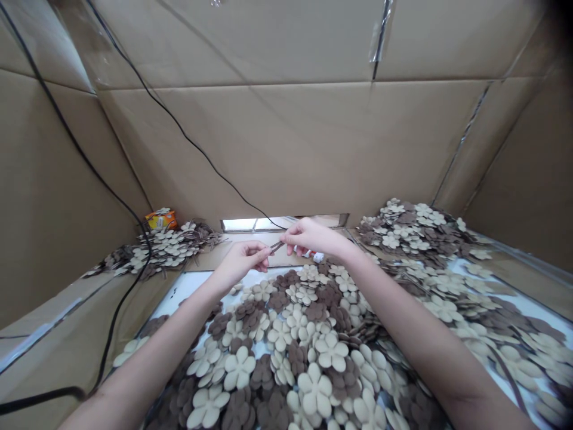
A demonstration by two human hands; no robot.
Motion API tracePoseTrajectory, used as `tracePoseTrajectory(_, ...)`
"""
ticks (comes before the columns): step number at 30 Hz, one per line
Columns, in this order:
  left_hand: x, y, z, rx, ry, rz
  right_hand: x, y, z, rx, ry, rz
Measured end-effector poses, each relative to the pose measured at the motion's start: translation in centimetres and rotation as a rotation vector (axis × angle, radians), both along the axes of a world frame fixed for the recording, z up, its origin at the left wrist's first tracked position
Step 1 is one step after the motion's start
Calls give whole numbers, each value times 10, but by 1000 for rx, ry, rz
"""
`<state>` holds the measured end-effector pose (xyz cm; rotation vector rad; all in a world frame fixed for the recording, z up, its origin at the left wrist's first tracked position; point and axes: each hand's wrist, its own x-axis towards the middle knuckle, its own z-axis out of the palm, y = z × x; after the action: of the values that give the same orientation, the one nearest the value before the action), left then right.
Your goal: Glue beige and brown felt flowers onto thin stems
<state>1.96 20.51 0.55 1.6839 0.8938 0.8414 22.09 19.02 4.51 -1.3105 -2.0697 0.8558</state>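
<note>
Both of my hands meet near the middle, raised above the far part of the work surface. A thin brown strip (276, 245) runs between them. My left hand (246, 260) pinches one end of it between thumb and fingers. At its other end, my right hand (308, 236) closes its fingertips on the same strip. Below my forearms spreads a thick layer of beige and dark brown flower-shaped pieces (316, 388). Just beyond my right hand is a small white and red object (317, 257), partly hidden, whose kind I cannot make out.
Cardboard walls (268, 137) enclose the surface, with a slot (237, 224) low in the back. Flower piles stand at the back left (165, 248) and back right (407, 230). An orange packet (161, 220) sits on the left. A black cable (129, 286) hangs down the left side.
</note>
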Motion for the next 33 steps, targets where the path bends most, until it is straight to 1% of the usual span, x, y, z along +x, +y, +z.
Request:
tracePoseTrajectory(5, 0, -1, 1, 20, -23, 52, -1, 0, -2, 42, -2, 0)
tracePoseTrajectory(9, 0, -2, 2, 12, -35, 51, -3, -1, -3, 61, 19, -48)
tracePoseTrajectory(12, -1, 0, 0, -29, -44, 26, -2, 3, -5, 24, 99, -58)
tracePoseTrajectory(15, -3, 4, -5, -112, -49, -14, 2, 11, -8, 1, 165, -73)
tracePoseTrajectory(20, -5, 8, -11, -179, -51, -22, 10, 20, -11, -15, 181, -73)
tracePoseTrajectory(28, -13, 8, -7, -232, -59, -105, 11, 20, -10, -37, 194, -69)
tracePoseTrajectory(33, -18, 12, -9, -270, -71, -124, 12, 20, -10, -39, 190, -83)
